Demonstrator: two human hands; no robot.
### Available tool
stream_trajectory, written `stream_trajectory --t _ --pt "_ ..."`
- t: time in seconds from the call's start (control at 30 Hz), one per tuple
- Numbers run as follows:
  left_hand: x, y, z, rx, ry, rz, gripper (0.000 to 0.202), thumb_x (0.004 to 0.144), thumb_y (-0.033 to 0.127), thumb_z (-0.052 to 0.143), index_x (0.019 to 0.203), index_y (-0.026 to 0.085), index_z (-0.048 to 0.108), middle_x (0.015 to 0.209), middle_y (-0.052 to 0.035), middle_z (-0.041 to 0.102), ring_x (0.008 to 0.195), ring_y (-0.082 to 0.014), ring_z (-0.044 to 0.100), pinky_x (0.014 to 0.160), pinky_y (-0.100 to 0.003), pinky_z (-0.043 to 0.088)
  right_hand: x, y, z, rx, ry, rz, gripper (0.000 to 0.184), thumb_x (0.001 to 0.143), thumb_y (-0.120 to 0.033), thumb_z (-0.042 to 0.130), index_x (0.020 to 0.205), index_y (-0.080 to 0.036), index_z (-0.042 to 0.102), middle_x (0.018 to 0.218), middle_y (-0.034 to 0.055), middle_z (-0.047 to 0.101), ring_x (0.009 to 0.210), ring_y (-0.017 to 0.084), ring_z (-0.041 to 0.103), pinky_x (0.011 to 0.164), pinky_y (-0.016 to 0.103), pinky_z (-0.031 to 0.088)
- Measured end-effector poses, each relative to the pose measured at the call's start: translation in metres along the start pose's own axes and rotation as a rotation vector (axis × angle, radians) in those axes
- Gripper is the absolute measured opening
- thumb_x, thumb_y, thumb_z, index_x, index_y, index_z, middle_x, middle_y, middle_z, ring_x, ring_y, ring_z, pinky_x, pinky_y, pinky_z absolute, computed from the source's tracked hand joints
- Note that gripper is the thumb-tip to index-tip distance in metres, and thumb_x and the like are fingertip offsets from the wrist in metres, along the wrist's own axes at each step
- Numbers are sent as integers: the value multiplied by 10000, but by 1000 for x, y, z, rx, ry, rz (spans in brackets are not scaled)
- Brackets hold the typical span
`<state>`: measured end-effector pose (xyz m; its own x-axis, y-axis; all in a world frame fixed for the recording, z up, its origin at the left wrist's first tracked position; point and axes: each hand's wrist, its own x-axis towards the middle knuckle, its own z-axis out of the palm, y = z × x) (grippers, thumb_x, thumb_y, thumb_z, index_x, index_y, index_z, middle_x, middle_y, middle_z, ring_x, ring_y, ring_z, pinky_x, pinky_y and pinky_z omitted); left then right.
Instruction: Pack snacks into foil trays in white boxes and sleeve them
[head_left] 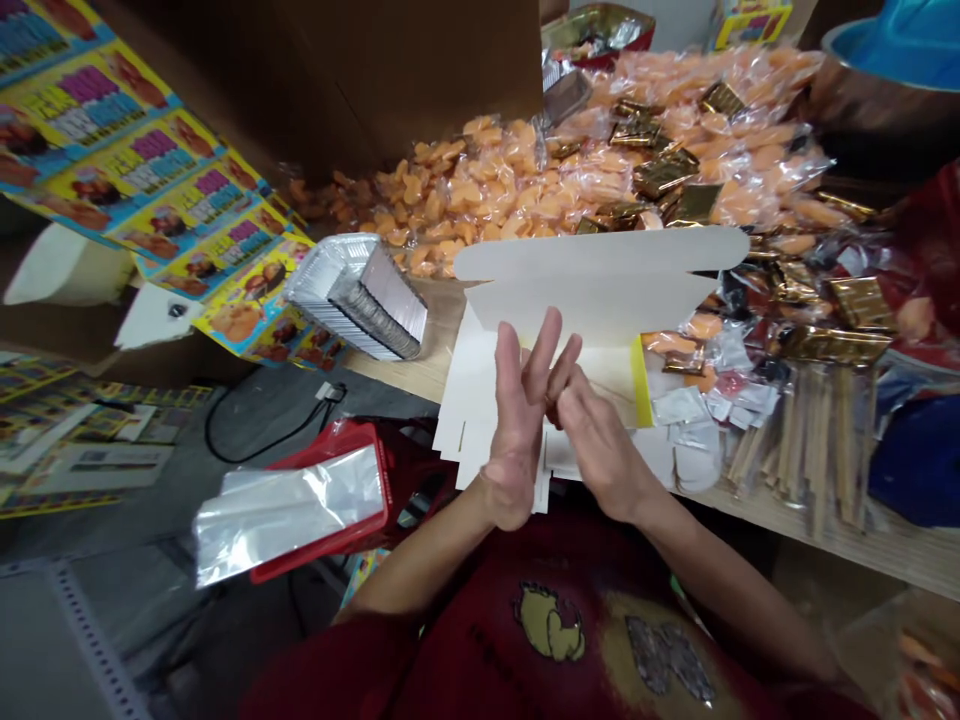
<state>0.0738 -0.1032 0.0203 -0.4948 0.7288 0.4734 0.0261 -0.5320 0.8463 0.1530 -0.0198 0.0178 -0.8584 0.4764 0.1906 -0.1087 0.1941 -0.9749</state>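
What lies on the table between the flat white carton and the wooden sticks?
In the head view, small white sachets lie between the carton and the sticks.

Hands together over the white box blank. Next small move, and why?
Probably lower the left hand and right hand onto the box blank and grip its near edge: the left is open, the right touches its fingers, neither seems to hold the blank.
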Motion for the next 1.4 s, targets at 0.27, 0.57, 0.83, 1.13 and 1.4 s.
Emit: stream_trajectory --t 0.27,0.57,0.83,1.13,1.4 --pt "9 25 2 -302 115 -242 1014 877 915 460 1705 456 97 1777 4 254 1670 -347 108 1354 -581 139 11 2 2 -187 -3 -103 341 1108 -480 362 1182 -208 555 990 91 671 860 249 643 828 449 533" --pt "10 35 6 -478 215 -311 964 886 938 352 1698 462 141 1785 9 226 1668 -369 104 1342 -627 101 16 5 0 -340 93 -444 233 1115 -331 374 981 -224 532 930 64 678 811 221 633 729 396 502" --pt "12 39 4 -591 229 -375 886 936 892 300 1686 425 228 1777 -22 256 1651 -382 191 1331 -639 147 17 9 2 -448 208 -600 234 1079 -257 417 867 -227 512 722 21 599 683 197 553 666 372 440" --pt "11 39 -2 -551 247 -493 906 920 915 265 1653 385 316 1755 -50 305 1655 -375 184 1306 -609 282 14 8 4 -486 224 -655 163 1042 -189 433 936 -206 556 778 40 639 731 213 594 698 385 405" --pt "10 35 -6 -477 210 -500 909 907 927 252 1629 384 351 1746 -53 319 1663 -377 147 1249 -601 384 13 15 6 -429 191 -628 156 1034 -180 428 1012 -214 579 841 45 658 800 234 610 747 405 410"
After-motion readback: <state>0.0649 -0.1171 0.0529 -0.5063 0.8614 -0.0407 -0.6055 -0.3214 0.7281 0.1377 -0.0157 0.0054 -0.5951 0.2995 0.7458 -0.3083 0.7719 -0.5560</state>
